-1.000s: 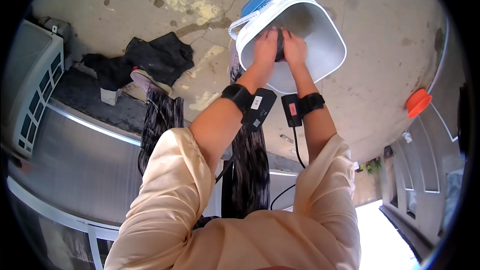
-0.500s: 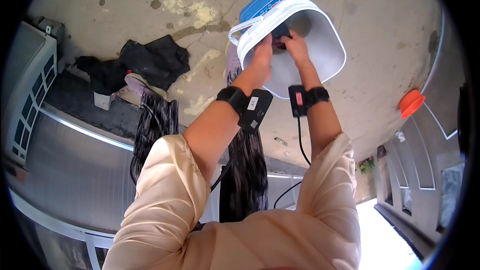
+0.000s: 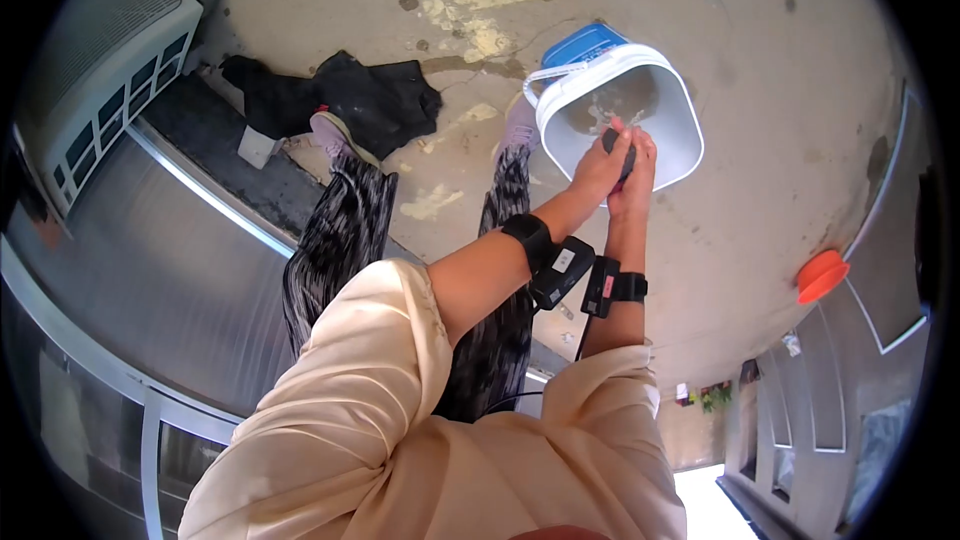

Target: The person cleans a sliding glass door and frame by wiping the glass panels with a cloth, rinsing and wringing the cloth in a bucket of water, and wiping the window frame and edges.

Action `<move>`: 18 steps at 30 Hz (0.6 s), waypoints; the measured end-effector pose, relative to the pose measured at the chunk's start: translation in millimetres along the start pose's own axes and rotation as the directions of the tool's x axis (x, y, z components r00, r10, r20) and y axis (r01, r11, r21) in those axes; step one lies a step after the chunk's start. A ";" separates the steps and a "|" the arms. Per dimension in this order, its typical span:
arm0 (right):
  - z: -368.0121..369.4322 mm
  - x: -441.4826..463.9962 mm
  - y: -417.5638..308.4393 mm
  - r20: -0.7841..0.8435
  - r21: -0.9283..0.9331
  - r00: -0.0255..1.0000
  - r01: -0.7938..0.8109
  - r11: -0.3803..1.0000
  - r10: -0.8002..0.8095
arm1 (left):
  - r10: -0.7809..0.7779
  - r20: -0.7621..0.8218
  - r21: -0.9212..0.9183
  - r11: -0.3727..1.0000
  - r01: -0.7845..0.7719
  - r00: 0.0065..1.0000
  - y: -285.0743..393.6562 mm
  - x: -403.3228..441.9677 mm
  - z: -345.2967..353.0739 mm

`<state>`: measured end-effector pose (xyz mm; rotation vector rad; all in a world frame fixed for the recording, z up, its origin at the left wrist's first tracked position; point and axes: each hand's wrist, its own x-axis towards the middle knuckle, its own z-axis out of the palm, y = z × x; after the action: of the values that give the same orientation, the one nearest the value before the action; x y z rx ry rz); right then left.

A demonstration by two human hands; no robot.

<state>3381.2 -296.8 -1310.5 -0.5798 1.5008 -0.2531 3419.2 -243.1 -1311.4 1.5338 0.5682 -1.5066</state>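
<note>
A white bucket [image 3: 680,145] with a blue label stands on the concrete, water in its bottom. Over its near part, my left hand [image 3: 600,165] and my right hand [image 3: 638,172] are pressed together around a dark, wet cloth-like bundle [image 3: 618,152]. Splashing water shows just past my fingertips. Both hands are closed on the bundle, and its exact shape is partly hidden by them. Each wrist carries a black strap with a black device.
Black cloth [image 3: 375,105] lies on the ground near my shoe, left of the bucket. An air-conditioner unit [image 3: 110,50] stands at the upper left. An orange basin [image 3: 822,276] is on the right, near a grey door.
My hands have come up from deep in the bucket towards its near rim with the dark bundle and are now close together. The view has shifted, and water splashes inside.
</note>
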 end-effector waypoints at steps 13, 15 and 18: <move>-37.8 -47.4 -43.0 -0.156 -0.203 0.957 0.212 0.956 -0.245 | 0.216 0.093 0.362 0.902 -0.235 0.972 37.6 -71.9 29.3; -53.3 -68.0 -59.1 0.007 0.057 0.997 -0.073 0.996 0.072 | 0.415 0.136 0.358 0.826 -0.435 0.900 32.6 -89.2 36.3; -58.3 -115.0 -66.7 0.180 0.154 0.984 -0.027 0.988 -0.001 | 0.530 0.282 0.380 0.704 -0.600 0.800 34.0 -119.8 34.0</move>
<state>3328.2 -307.0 -1175.8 -0.4552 1.2968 -0.2970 3409.6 -257.7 -1183.5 1.7064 -0.3761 -1.2822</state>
